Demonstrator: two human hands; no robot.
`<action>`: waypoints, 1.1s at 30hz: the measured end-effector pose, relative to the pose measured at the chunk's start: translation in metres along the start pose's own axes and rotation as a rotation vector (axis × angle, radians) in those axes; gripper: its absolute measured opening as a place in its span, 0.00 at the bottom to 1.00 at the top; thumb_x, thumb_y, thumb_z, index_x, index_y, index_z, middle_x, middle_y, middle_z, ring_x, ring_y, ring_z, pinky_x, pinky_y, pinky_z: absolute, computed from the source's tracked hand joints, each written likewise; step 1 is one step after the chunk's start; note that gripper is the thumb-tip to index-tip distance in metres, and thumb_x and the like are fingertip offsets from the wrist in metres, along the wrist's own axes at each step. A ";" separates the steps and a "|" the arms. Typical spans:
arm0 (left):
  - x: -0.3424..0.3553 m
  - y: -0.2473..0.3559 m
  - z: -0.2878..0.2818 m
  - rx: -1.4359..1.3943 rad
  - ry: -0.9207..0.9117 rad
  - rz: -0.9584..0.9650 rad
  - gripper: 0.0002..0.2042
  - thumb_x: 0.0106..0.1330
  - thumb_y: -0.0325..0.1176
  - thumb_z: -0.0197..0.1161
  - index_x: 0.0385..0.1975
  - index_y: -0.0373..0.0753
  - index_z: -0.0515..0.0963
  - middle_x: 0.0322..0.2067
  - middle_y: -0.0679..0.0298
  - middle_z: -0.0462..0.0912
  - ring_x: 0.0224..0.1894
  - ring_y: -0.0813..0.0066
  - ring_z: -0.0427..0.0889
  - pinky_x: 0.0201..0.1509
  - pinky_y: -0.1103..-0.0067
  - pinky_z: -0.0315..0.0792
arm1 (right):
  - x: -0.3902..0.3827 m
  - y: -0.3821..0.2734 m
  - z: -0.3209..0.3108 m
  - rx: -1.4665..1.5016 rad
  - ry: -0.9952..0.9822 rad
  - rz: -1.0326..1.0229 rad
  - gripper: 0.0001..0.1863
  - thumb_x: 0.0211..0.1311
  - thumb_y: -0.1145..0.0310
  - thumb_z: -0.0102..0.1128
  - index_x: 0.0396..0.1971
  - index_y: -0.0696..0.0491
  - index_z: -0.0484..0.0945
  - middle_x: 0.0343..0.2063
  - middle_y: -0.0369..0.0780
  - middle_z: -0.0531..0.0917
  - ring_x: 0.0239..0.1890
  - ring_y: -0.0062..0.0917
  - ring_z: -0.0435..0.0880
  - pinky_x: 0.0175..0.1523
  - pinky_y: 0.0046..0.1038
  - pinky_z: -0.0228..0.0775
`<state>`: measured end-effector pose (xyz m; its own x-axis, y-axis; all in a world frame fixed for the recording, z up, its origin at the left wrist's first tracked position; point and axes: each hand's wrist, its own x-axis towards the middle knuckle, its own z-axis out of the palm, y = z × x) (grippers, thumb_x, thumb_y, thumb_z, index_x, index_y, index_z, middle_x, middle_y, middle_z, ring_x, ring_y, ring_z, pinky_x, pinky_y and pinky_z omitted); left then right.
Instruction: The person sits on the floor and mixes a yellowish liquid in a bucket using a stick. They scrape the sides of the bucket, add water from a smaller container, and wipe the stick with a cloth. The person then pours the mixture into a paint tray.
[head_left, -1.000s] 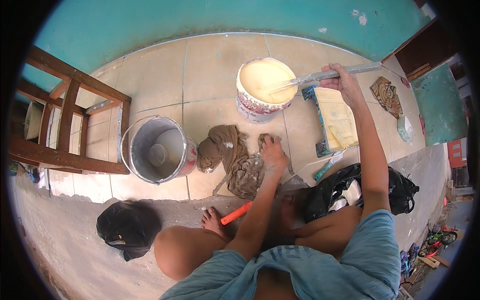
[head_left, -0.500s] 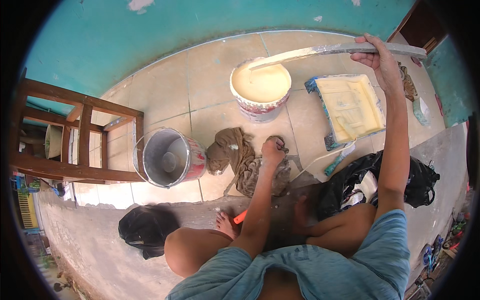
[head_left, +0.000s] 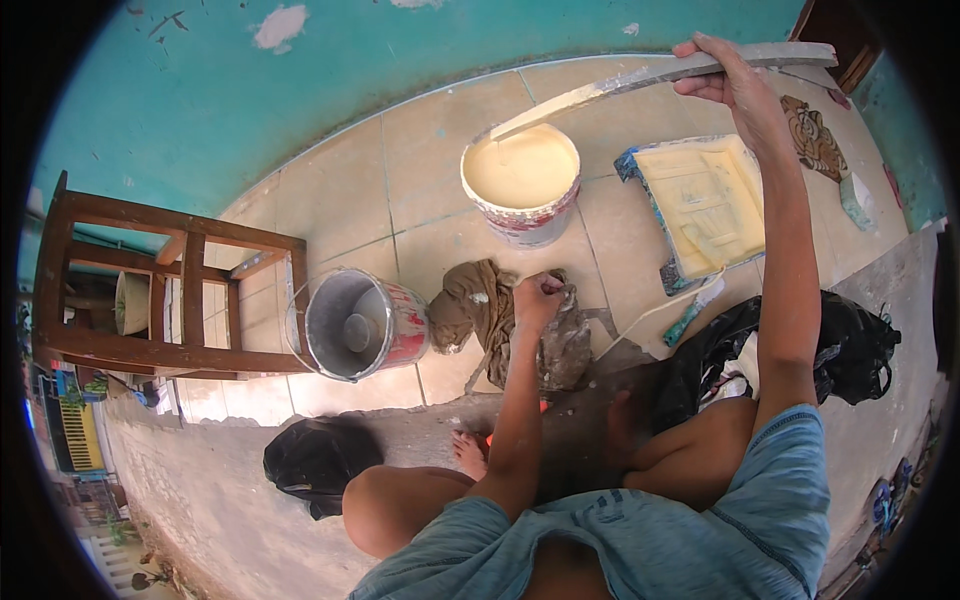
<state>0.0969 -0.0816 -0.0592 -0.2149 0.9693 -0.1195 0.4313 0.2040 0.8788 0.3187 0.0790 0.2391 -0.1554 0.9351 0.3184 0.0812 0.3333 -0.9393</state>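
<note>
My right hand [head_left: 738, 85] grips a long flat stick [head_left: 640, 80] near its far right end. The stick's left part is coated in cream paint, and its tip hangs over the rim of a paint bucket [head_left: 524, 230] nearly full of cream paint [head_left: 530, 172]. My left hand [head_left: 537, 303] is closed on a brown, paint-stained rag [head_left: 560, 350] on the tiles, its fingers curled around a fold. More bunched brown cloth [head_left: 470, 300] lies just left of it. Right of the bucket sits a paint tray [head_left: 705, 205] with cream paint inside.
A grey bucket [head_left: 410, 325] stands left of the cloth, beside a wooden stool frame [head_left: 180, 345]. A roller with a green handle [head_left: 690, 322] leans at the tray's near edge. Black plastic bags [head_left: 850, 345] lie right of my knees, and another black bundle [head_left: 320, 460] lies left.
The stick's tip has risen slightly from the paint to the bucket's rim. My left hand stays at the rag, its fingers turned a little. The whole view has shifted slightly.
</note>
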 end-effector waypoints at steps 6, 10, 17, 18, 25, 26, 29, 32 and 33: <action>-0.006 -0.007 -0.002 -0.055 0.001 -0.061 0.08 0.44 0.27 0.65 0.26 0.37 0.80 0.20 0.61 0.79 0.23 0.74 0.78 0.32 0.80 0.71 | -0.001 0.000 0.004 -0.037 0.006 0.006 0.20 0.59 0.56 0.51 0.36 0.60 0.77 0.36 0.40 0.80 0.28 0.24 0.82 0.42 0.21 0.75; 0.001 -0.008 -0.003 -0.049 -0.008 -0.045 0.08 0.45 0.29 0.66 0.26 0.36 0.78 0.20 0.61 0.79 0.24 0.73 0.78 0.33 0.79 0.71 | 0.002 0.000 0.005 -0.061 0.004 -0.004 0.20 0.59 0.55 0.52 0.36 0.58 0.77 0.34 0.39 0.80 0.27 0.21 0.81 0.39 0.20 0.75; -0.001 0.002 -0.006 -0.016 0.010 -0.039 0.10 0.47 0.32 0.67 0.26 0.34 0.76 0.21 0.59 0.79 0.24 0.73 0.77 0.33 0.79 0.70 | 0.000 0.009 0.031 -0.223 -0.079 -0.001 0.21 0.59 0.52 0.51 0.34 0.58 0.77 0.31 0.39 0.80 0.23 0.20 0.80 0.36 0.19 0.75; -0.001 0.004 -0.008 0.001 0.007 -0.028 0.10 0.47 0.32 0.67 0.26 0.34 0.76 0.21 0.59 0.79 0.24 0.73 0.77 0.33 0.80 0.70 | 0.001 0.014 0.040 -0.249 -0.109 0.003 0.20 0.59 0.53 0.51 0.33 0.57 0.77 0.30 0.39 0.81 0.22 0.20 0.80 0.34 0.20 0.75; 0.011 0.018 -0.043 -0.556 0.080 -0.114 0.13 0.61 0.32 0.58 0.43 0.36 0.71 0.32 0.66 0.74 0.34 0.82 0.72 0.39 0.86 0.66 | 0.017 0.054 0.099 -0.481 -0.296 0.042 0.20 0.58 0.53 0.49 0.24 0.56 0.78 0.20 0.39 0.80 0.16 0.21 0.79 0.30 0.24 0.72; 0.013 0.022 -0.051 -0.608 0.136 -0.143 0.14 0.62 0.33 0.56 0.46 0.36 0.70 0.35 0.64 0.75 0.37 0.81 0.72 0.42 0.85 0.66 | 0.020 0.061 0.104 -0.533 -0.317 0.098 0.20 0.57 0.52 0.50 0.24 0.56 0.78 0.20 0.39 0.80 0.16 0.22 0.79 0.31 0.25 0.72; 0.020 0.033 -0.076 -0.673 0.226 -0.216 0.22 0.66 0.42 0.48 0.55 0.36 0.63 0.47 0.58 0.70 0.49 0.73 0.69 0.53 0.77 0.63 | 0.021 0.087 0.112 -0.578 -0.299 0.148 0.24 0.56 0.47 0.48 0.26 0.56 0.77 0.21 0.41 0.80 0.21 0.29 0.81 0.36 0.31 0.72; 0.032 0.046 -0.096 -0.654 0.164 -0.216 0.28 0.67 0.50 0.39 0.60 0.34 0.56 0.58 0.52 0.58 0.61 0.61 0.58 0.62 0.68 0.56 | 0.030 0.118 0.111 -0.653 -0.244 0.192 0.27 0.55 0.46 0.46 0.36 0.57 0.76 0.30 0.45 0.81 0.36 0.35 0.81 0.44 0.35 0.70; 0.035 0.049 -0.100 -0.684 0.148 -0.204 0.28 0.68 0.49 0.37 0.60 0.33 0.54 0.59 0.51 0.57 0.62 0.61 0.56 0.64 0.67 0.55 | 0.032 0.129 0.111 -0.594 -0.217 0.232 0.29 0.56 0.45 0.46 0.38 0.58 0.75 0.32 0.47 0.80 0.39 0.37 0.79 0.46 0.35 0.69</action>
<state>0.0229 -0.0515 0.0258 -0.3700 0.8824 -0.2905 -0.2638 0.2000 0.9436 0.2153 0.1391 0.1141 -0.2576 0.9659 0.0258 0.6546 0.1941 -0.7307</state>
